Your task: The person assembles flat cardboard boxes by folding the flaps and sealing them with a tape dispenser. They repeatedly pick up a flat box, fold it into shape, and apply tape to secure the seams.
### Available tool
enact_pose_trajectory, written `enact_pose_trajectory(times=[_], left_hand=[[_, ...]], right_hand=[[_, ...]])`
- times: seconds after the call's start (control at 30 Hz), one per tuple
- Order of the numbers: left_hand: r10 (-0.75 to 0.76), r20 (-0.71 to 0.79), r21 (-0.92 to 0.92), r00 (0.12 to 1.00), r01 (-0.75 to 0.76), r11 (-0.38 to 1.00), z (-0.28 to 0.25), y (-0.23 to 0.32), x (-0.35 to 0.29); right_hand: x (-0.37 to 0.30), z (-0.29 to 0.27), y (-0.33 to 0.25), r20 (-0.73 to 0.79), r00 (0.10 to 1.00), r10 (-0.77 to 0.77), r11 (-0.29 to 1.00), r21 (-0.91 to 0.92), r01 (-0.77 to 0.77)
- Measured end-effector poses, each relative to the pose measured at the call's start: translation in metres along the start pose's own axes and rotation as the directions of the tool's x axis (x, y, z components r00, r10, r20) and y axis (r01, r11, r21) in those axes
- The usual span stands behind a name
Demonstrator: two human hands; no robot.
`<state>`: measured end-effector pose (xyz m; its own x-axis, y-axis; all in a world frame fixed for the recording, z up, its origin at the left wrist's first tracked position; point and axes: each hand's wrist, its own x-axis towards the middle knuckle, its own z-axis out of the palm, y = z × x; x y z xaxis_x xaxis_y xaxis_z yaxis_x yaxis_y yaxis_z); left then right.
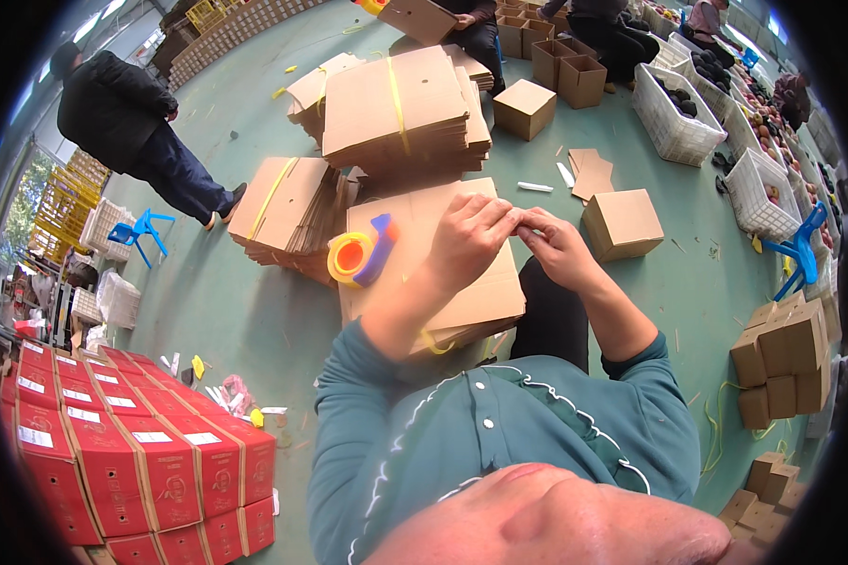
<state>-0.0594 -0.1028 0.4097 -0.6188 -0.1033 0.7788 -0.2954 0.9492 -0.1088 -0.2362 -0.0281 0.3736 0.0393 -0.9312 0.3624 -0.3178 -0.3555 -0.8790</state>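
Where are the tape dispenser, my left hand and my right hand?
Tape dispenser (379, 253): head view, on its blue-purple frame.
Left hand (468, 238): head view, middle of the hand.
Right hand (562, 249): head view, middle of the hand.

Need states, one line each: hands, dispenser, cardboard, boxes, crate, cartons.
Left hand: fingertips pinched, meeting right's
Right hand: fingertips pinched; contents unclear
Tape dispenser: loaded, resting on cardboard
Near cardboard stack: flat
Tall cardboard stack: flat, yellow-strapped
Back boxes: formed, open-topped
White crate: holding dark items
Red cartons: stacked
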Motion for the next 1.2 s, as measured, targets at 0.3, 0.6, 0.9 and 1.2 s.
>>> enact_pose_trajectory(times=[0.3, 0.6, 0.9, 1.2], left_hand=[[-0.525, 0.15, 0.106, 0.838, 0.515, 0.851, -0.042, -0.049, -0.11], [-0.749, 0.291, 0.446, 0.596, 0.608, 0.657, -0.031, -0.074, -0.246], [-0.689, 0.138, 0.373, 0.711, 0.607, 0.701, -0.021, -0.071, -0.268], [-0.734, 0.134, 0.444, 0.666, 0.622, 0.645, -0.024, -0.061, -0.272]], right_hand=[[0.061, -0.011, 0.114, -0.133, 0.877, 0.462, 0.885, 0.003, -0.466], [0.145, 0.127, 0.172, 0.154, 0.926, 0.344, 0.598, -0.796, -0.089], [0.17, 0.101, 0.216, -0.287, 0.937, 0.199, 0.787, -0.523, -0.327], [0.161, 0.089, 0.161, -0.013, 0.945, 0.327, 0.532, -0.824, -0.195]])
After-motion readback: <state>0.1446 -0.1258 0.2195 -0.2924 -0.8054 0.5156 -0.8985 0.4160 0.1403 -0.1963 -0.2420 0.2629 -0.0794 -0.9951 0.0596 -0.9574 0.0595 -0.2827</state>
